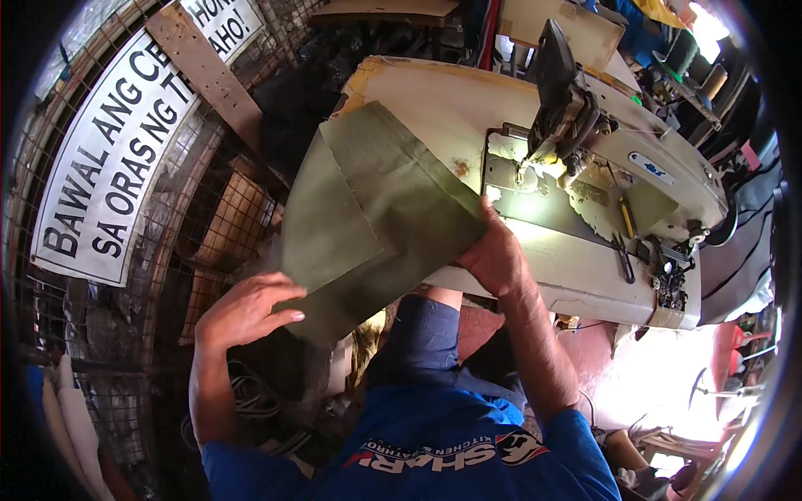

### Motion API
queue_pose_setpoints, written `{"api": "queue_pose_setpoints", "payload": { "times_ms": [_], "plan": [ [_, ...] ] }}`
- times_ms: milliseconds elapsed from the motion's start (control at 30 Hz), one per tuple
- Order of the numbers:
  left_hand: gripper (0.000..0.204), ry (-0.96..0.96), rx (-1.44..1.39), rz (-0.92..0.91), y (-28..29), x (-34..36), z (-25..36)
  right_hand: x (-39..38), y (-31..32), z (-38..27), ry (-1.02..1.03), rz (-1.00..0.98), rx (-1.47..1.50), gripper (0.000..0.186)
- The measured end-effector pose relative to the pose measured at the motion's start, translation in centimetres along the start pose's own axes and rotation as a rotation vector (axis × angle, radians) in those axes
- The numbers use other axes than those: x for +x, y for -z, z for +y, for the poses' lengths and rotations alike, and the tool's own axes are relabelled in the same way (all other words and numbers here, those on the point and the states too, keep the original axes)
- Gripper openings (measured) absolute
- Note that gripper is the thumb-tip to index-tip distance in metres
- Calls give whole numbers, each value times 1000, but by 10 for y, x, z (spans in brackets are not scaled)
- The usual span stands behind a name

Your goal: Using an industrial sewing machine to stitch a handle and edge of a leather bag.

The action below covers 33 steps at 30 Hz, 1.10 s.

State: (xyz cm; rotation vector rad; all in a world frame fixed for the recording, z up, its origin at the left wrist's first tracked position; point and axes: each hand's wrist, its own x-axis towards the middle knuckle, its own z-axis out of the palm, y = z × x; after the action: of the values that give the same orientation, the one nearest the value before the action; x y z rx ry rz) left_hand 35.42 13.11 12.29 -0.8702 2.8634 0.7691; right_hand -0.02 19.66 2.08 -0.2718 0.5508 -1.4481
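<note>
A large piece of olive green cloth point(401, 192) lies partly on the sewing table and hangs over its near left edge. A second layer or flap of the same colour shows on its left side. My right hand point(499, 255) grips the cloth's right corner, with the thumb on top and the other fingers mostly hidden. Beside the lower left edge of the cloth is my left hand point(251, 311), its thumb and fingers apart and holding nothing. To the right of the cloth stands the sewing machine point(668, 167), its lamp lighting the needle area.
On the pale table point(568, 263) lie a yellow-handled cutter point(627, 217) and dark thread snips point(623, 257). Another green scrap point(643, 204) sits under the machine arm. A wire mesh wall with a white sign point(109, 167) rises at the left. Thread spools point(713, 82) stand at the back right.
</note>
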Motion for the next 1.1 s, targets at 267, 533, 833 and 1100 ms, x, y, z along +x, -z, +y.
{"api": "queue_pose_setpoints", "payload": {
  "times_ms": [267,533,833,1100],
  "plan": [
    [50,83,126,437,-11,98,-26,2,1,-27,259,326,-984,43],
    [63,-2,359,537,-71,200,-27,-111,18,20,68,240,-964,48],
    [60,-336,228,340,-109,214,64,-167,25,-15,311,584,-1600,33],
    [60,-255,84,499,-112,221,80,-68,51,-47,785,454,-2151,35]
  ]
}}
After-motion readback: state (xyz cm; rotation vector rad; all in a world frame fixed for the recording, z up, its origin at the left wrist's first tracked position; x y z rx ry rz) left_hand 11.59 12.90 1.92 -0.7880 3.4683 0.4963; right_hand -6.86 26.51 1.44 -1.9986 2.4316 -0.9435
